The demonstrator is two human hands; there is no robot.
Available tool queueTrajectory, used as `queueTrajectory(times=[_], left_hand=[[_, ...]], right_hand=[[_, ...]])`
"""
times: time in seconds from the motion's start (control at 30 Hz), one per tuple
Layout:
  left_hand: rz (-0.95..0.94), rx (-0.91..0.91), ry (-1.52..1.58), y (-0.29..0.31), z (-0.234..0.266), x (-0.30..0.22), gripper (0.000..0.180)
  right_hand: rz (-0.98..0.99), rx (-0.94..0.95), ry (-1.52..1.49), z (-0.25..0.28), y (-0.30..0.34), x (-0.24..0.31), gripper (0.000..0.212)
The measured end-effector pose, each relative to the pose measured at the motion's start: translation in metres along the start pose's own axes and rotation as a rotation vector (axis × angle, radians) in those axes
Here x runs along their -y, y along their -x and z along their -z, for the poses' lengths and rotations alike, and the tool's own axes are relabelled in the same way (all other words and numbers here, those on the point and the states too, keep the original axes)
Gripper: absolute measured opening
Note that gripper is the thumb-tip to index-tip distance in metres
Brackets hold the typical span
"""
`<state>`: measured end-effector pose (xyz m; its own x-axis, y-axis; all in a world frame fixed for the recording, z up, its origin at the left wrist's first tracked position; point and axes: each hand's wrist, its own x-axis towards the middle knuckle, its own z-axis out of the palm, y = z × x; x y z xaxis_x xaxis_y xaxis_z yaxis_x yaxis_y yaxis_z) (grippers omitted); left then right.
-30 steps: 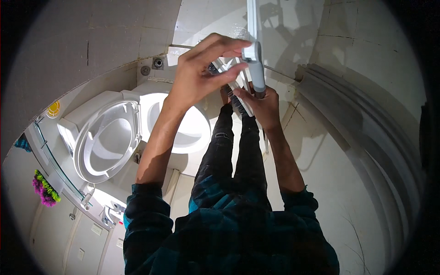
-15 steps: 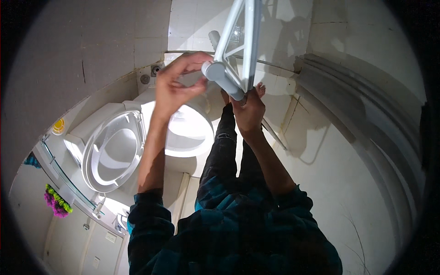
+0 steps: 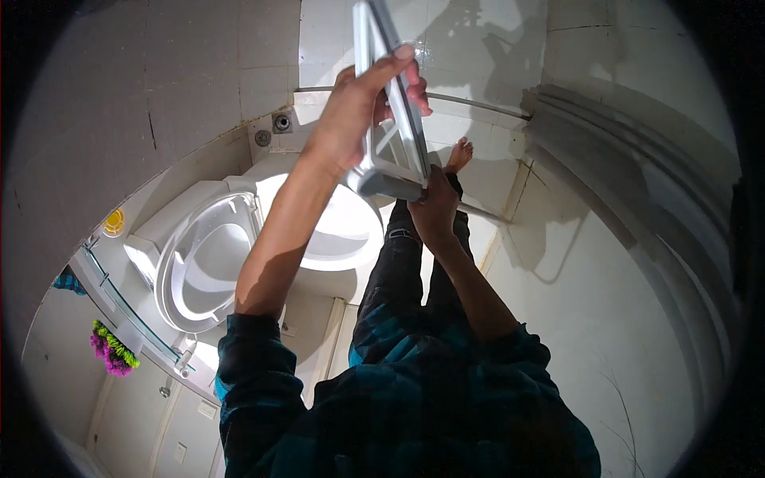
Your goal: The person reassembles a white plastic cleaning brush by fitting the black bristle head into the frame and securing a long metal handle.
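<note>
A white frame of slim tubes (image 3: pixel 364 40), with short cross struts and a thick grey cylindrical end piece (image 3: pixel 386 186), is held up in front of me. I cannot make out just what kind of frame it is. My left hand (image 3: pixel 358 107) wraps round its tubes above the grey piece, the thumb lying over the top. Lower down, my right hand (image 3: pixel 434 209) is closed on the frame beside the end of the grey piece, and its fingertips are partly hidden.
To the left stands a white toilet (image 3: pixel 213 267) with its lid raised. A glass shelf (image 3: pixel 131 307) and purple and green flowers (image 3: pixel 114 348) are at the lower left. A grey folded curtain or panel (image 3: pixel 621 167) runs along the right wall. My bare foot (image 3: pixel 460 153) is on the floor.
My left hand, earlier held apart around the grey end with fingers spread, has moved up and right and closed on the tubes. The frame has tilted and its grey end has come lower.
</note>
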<state>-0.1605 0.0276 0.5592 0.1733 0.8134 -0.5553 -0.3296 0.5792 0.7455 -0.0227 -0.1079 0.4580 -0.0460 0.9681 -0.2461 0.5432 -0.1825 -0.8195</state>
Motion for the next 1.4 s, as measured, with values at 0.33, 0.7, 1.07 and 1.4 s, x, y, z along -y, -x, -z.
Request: queueTrajectory(times=[0.33,0.7,1.07,1.4], left_hand=[[-0.361,-0.223,0.031,0.024,-0.01,-0.001,0.033],[-0.818,-0.269,0.373,0.027,-0.004,0.01,0.047],[0.076,-0.192,-0.114,-0.013,-0.019,0.002,0.042],[-0.718,-0.553,-0.354,-0.03,0.016,0.027,0.045]], right_hand=[[-0.052,-0.015,-0.049,0.002,0.0,0.005,0.043],[-0.059,-0.155,-0.056,0.001,-0.001,0.004,0.026],[0.203,0.038,0.003,0.002,-0.003,-0.011,0.037],[-0.217,0.311,-0.316,0.047,-0.055,-0.015,0.035]])
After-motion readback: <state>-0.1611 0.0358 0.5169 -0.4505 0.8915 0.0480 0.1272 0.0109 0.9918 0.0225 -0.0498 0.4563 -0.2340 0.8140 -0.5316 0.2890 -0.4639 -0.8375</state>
